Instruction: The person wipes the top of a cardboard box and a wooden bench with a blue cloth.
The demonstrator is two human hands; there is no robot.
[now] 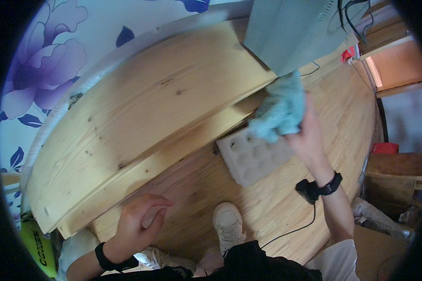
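Note:
A crumpled light-blue cloth (283,105) is gripped in my right hand (309,135), slightly blurred, over the edge of a long pale wooden board (168,80). Below the cloth lies a grey tray with round hollows (246,158), partly covered by the cloth and hand. My left hand (142,221) is at the lower left, near the board's front edge, its fingers curved and thumb apart from them, with nothing between them. A black band is on each wrist.
A pale grey metal cabinet or case (288,35) stands at the board's far right end, with black cables (351,21) on it. White shoes (228,223) are below. A green bag (38,246) lies lower left; a red object (385,148) sits on a wooden box (395,165) at right.

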